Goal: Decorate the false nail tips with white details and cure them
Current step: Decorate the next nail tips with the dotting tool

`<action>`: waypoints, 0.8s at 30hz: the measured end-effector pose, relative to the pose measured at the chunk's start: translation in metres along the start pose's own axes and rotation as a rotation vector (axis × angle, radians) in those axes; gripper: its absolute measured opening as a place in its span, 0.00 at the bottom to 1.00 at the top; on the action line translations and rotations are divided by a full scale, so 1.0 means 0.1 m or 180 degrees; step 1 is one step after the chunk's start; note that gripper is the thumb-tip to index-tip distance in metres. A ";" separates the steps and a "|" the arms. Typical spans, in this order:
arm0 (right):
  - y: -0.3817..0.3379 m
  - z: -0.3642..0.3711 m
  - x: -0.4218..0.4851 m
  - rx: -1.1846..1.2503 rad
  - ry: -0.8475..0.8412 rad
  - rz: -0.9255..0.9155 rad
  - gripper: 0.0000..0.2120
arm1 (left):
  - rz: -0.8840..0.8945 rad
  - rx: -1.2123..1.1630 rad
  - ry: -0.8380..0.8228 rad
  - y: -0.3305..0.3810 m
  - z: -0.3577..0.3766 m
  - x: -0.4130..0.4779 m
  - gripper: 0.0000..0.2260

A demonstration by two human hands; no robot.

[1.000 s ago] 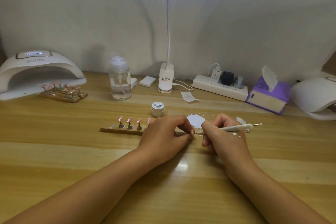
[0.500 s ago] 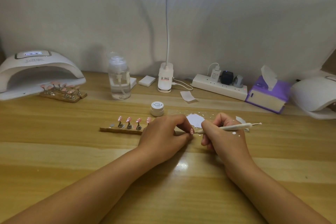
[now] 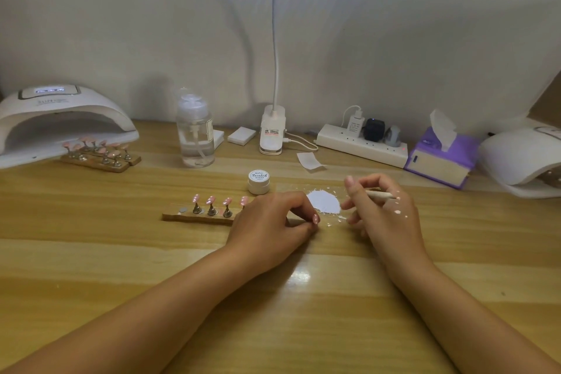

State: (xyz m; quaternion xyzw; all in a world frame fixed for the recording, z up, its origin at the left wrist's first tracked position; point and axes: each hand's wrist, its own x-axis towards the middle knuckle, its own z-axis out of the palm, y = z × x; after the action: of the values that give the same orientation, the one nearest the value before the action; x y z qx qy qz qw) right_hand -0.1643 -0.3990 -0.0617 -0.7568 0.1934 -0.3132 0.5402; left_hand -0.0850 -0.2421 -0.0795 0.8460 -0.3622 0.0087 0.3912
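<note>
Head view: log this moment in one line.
left hand pinches pink nail tip | right hand grips tool, right of white paint patch | four tips visible on stand

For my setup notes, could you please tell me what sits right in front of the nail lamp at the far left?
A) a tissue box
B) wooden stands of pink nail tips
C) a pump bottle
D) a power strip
B: wooden stands of pink nail tips lie at the mouth of the nail lamp.
</note>
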 end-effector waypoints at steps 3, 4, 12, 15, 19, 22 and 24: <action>0.07 -0.01 0.06 0.0010 0.0032 0.0272 0.06 | -0.0014 -0.0002 0.0013 0.00 0.01 0.00 0.05; 0.09 0.00 0.07 -0.0029 0.0014 0.0301 0.06 | -0.0017 0.0000 0.0011 -0.01 0.01 0.00 0.05; 0.14 0.02 0.08 -0.0533 -0.0230 0.0235 0.08 | -0.0013 0.0013 0.0022 0.00 0.01 0.00 0.05; 0.14 0.01 0.08 -0.0511 -0.0178 0.0262 0.08 | -0.0012 0.0012 0.0021 -0.01 0.01 -0.01 0.04; 0.10 0.02 0.05 -0.0348 -0.0092 0.0199 0.08 | -0.0023 -0.0010 0.0027 0.00 0.01 -0.01 0.04; 0.02 0.01 0.01 -0.0049 -0.0031 -0.0070 0.06 | -0.0009 -0.0006 0.0019 0.00 0.00 -0.01 0.04; -0.03 0.00 -0.03 0.0044 -0.0141 -0.0152 0.04 | -0.0003 0.0001 0.0013 0.01 0.00 0.00 0.04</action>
State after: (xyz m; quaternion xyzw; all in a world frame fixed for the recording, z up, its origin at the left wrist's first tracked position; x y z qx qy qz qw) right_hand -0.1661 -0.3962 -0.0598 -0.7641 0.1611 -0.3105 0.5420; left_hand -0.0856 -0.2420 -0.0792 0.8462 -0.3610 0.0104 0.3918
